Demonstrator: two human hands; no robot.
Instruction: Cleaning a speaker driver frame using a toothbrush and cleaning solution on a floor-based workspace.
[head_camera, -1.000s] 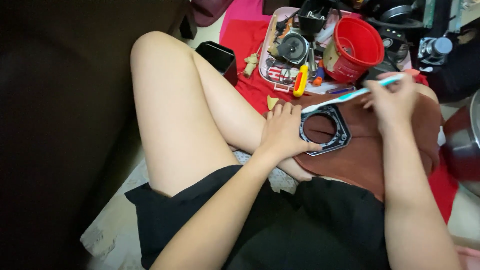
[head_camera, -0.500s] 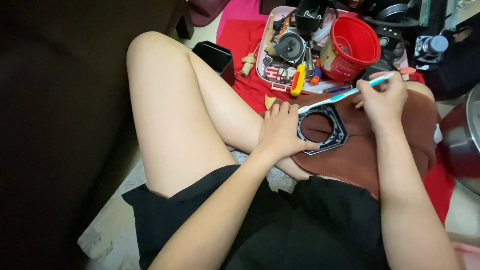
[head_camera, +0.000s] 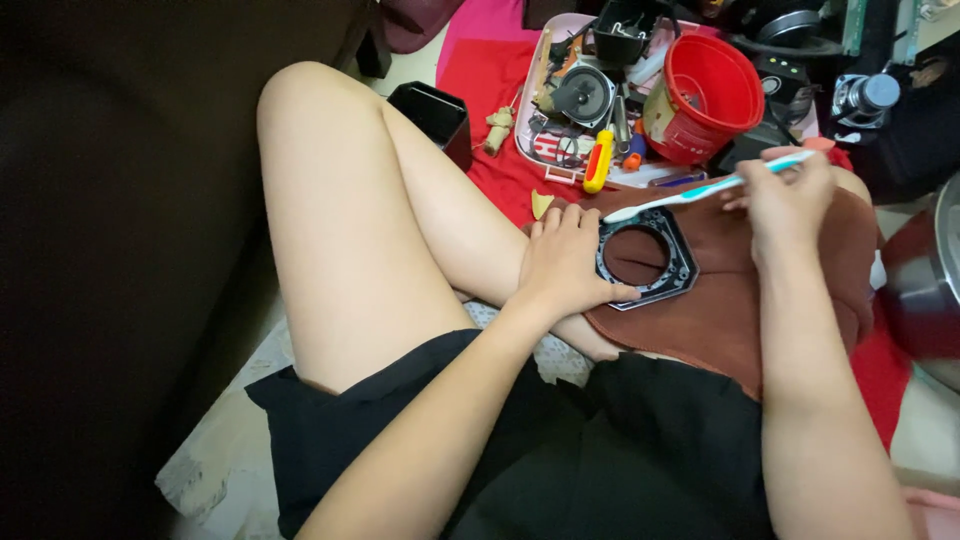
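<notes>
Left hand (head_camera: 565, 262) presses flat on a black octagonal frame (head_camera: 650, 258) with a round opening, lying on brown cloth (head_camera: 740, 300) over the lap. Right hand (head_camera: 785, 200) is closed around a white-and-teal plastic toothbrush (head_camera: 700, 190), bristles at the frame's upper edge. Behind sits a glossy red bucket (head_camera: 705, 95). Compared with half a second ago, the brush head sits closer to the frame's rim.
</notes>
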